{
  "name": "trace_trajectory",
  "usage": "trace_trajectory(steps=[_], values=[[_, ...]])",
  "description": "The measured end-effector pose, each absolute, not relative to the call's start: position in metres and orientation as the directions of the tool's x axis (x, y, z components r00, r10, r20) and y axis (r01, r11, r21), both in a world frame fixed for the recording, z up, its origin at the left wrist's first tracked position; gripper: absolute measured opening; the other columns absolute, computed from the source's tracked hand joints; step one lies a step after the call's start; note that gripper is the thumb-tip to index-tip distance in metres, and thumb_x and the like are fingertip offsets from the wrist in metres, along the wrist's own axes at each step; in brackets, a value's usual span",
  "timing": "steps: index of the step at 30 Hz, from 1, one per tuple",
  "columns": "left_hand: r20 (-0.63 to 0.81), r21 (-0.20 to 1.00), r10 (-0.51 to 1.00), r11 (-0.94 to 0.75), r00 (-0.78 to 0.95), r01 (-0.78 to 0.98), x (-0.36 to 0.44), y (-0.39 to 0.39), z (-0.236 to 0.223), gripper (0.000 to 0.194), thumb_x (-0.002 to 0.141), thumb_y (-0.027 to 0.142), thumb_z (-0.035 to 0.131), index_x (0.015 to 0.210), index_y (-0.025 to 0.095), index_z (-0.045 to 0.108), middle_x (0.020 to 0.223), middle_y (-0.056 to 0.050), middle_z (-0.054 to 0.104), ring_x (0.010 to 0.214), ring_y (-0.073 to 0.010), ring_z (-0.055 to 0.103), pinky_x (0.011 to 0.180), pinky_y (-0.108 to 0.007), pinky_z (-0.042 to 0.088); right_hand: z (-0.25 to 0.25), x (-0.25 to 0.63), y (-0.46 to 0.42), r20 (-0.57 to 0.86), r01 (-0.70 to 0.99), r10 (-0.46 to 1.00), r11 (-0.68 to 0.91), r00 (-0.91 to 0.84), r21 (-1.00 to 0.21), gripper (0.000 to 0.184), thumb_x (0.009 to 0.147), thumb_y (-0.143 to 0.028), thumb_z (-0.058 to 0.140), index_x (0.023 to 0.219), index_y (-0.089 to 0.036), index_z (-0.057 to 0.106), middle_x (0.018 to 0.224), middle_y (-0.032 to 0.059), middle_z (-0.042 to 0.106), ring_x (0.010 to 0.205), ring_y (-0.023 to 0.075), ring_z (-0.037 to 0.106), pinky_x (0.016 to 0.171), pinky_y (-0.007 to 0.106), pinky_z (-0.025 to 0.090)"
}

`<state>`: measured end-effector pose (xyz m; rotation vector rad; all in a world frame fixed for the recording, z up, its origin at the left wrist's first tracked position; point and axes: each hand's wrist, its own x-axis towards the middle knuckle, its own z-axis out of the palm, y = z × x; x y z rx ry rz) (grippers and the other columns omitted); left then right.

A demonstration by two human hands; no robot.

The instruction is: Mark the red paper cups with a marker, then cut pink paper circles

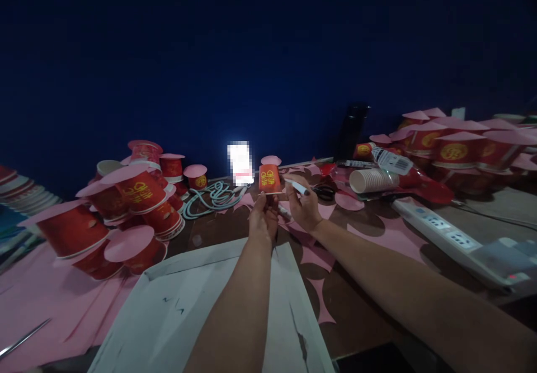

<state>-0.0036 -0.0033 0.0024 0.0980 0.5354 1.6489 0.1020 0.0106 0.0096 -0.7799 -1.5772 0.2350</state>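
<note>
My left hand [263, 216] is closed on the lower rim of a red paper cup [269, 178] with yellow characters, held upside down above the table. A pink paper disc [271, 161] shows at the cup's upper end; whether it is fixed there I cannot tell. Just right of the cup, my right hand [305, 208] grips a slim white pen [296, 185] with a dark end, its other end pointing towards the cup. Beneath my forearms lies a white board or box lid [193, 300] with a few dark marks.
Stacked red cups with pink discs stand at left [138, 188] and right [453, 149]. A glowing, blurred-out screen [240, 163] and a pale green cable [210, 199] lie beyond. Cut pink paper [394, 241], a sleeve of cups [373, 180] and a power strip [444, 233] are at right.
</note>
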Motion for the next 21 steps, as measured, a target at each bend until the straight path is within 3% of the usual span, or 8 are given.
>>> trace_trajectory(steps=[5,11,15,21], values=[[-0.222,0.44,0.954,-0.086,-0.201,-0.894,-0.002,-0.004,0.004,0.006,0.081,0.011,0.057,0.08,0.013,0.062,0.074,-0.003,0.067,0.061,-0.0084,0.063,0.063,-0.018,0.053,0.007,0.099,0.015,0.67,0.138,0.732,0.656,0.125,-0.742,0.021,0.09,-0.034,0.045,0.105,-0.024,0.055,0.1,0.0047,0.062,0.08,0.015,0.061,0.078,0.032,0.05],[-0.148,0.482,0.972,-0.09,-0.182,-0.872,0.002,-0.008,0.007,0.006,0.081,0.012,0.058,0.082,0.012,0.064,0.076,-0.004,0.069,0.062,-0.0089,0.064,0.062,-0.019,0.054,0.004,0.097,0.023,0.384,-0.137,0.91,0.405,0.157,-0.904,0.028,0.079,-0.045,0.058,0.097,-0.023,0.056,0.092,0.0012,0.062,0.079,0.0153,0.061,0.066,0.028,0.052],[-0.106,0.518,0.981,-0.086,-0.163,-0.851,0.004,-0.011,0.007,0.004,0.078,0.012,0.061,0.08,0.013,0.065,0.078,-0.004,0.069,0.069,-0.0101,0.065,0.068,-0.02,0.054,0.009,0.098,0.026,0.236,-0.271,0.963,0.263,0.13,-0.926,0.034,0.071,-0.046,0.066,0.093,-0.023,0.056,0.086,-0.0011,0.06,0.069,0.0119,0.059,0.061,0.025,0.052],[-0.061,0.694,0.992,-0.039,-0.113,-0.719,0.012,-0.016,0.007,0.016,0.069,0.022,0.071,0.082,0.014,0.066,0.078,-0.004,0.069,0.07,-0.0123,0.066,0.069,-0.024,0.054,0.013,0.099,0.025,0.204,-0.337,0.972,0.232,0.114,-0.912,0.041,0.065,-0.043,0.071,0.097,-0.022,0.056,0.088,-0.0008,0.062,0.076,0.012,0.059,0.072,0.026,0.05]])
